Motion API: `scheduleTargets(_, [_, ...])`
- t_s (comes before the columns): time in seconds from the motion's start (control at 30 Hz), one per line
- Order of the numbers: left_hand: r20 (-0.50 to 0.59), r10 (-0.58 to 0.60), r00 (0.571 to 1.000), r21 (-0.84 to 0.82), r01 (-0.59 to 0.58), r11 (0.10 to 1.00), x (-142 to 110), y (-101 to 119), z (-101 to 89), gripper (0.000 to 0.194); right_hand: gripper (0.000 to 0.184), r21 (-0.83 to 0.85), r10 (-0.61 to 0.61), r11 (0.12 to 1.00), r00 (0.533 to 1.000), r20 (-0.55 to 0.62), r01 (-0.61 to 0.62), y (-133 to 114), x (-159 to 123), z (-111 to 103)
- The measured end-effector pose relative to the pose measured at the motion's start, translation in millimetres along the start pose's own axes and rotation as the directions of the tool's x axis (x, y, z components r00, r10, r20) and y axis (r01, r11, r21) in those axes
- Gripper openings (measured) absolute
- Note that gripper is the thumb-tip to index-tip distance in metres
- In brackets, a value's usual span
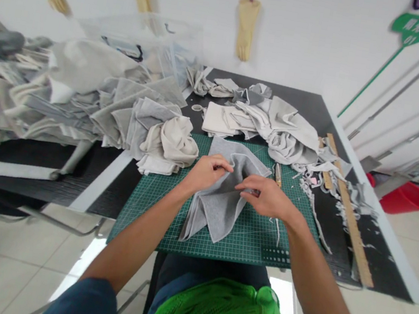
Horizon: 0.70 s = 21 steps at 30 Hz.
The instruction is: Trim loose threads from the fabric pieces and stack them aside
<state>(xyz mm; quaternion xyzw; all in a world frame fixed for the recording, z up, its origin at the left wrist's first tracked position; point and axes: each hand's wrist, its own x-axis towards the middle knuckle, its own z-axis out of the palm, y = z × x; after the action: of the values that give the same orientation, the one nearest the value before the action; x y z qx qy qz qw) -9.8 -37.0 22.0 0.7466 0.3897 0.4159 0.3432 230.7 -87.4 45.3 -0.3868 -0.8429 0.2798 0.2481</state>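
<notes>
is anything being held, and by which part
The left grip and right grip are at the gray cloth, by its raised folds; whether either holds it cannot be told.

Mid-frame, the cloth [219, 215] is plain light grey over a green mat [256, 237] ruled with a pale grid. The tabletop [303, 99] is black with whitish edging; fabrics [88, 67] at left run grey to cream. Yellow gloves [246, 29] top the frame, a red bucket [407, 200] sits right, and a bright green mesh garment [207, 312] fills lower centre.
</notes>
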Motion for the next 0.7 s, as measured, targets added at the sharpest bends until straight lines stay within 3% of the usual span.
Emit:
scheduleTargets(0.03, [-0.012, -0.011, 1.0, -0.015, 0.011, 1.0, -3.3, -0.8, -1.2, 0.023, 0.024, 0.034, -0.082, 0.996, 0.989, 0.123, 0.078, -7.1, -3.0, 5.5])
scheduleTargets(0.1, [-0.037, -0.073, 0.997, -0.061, 0.07, 0.996, -9.2, -2.5, -3.2, 0.022, 0.022, 0.089, -0.21, 0.977, 0.917, 0.338, 0.191, -17.7, -7.7, 20.0])
scheduleTargets(0.2, [-0.046, -0.19, 0.981, -0.166, 0.18, 0.969, -15.9, -4.1, -5.3, 0.02, 0.022, 0.026, -0.249, 0.961, 0.822, 0.512, 0.275, -22.8, -13.1, 45.6])
scheduleTargets(0.33, [-0.106, -0.232, 0.967, -0.303, 0.191, 0.934, -20.0, -3.9, -7.2, 0.03, 0.013, -0.133, -0.158, 0.956, 0.841, 0.518, 0.261, -16.2, -18.1, 70.1])
scheduleTargets(0.5, [-0.109, -0.289, 0.951, -0.422, 0.219, 0.88, -22.2, -5.2, -6.6, 0.048, 0.026, -0.181, -0.085, 0.966, 0.89, 0.447, 0.183, -9.6, -15.8, 73.9])
scheduleTargets(0.63, [-0.105, -0.303, 0.947, -0.455, 0.225, 0.862, -24.1, -9.5, -4.9, 0.046, 0.014, -0.062, -0.141, 0.978, 0.857, 0.495, 0.197, -4.5, -13.2, 65.4])
scheduleTargets(0.7, [-0.099, -0.309, 0.946, -0.468, 0.23, 0.854, -24.2, -11.7, -3.9, 0.044, 0.023, -0.016, -0.183, 0.974, 0.828, 0.53, 0.226, 0.1, -14.6, 62.0])
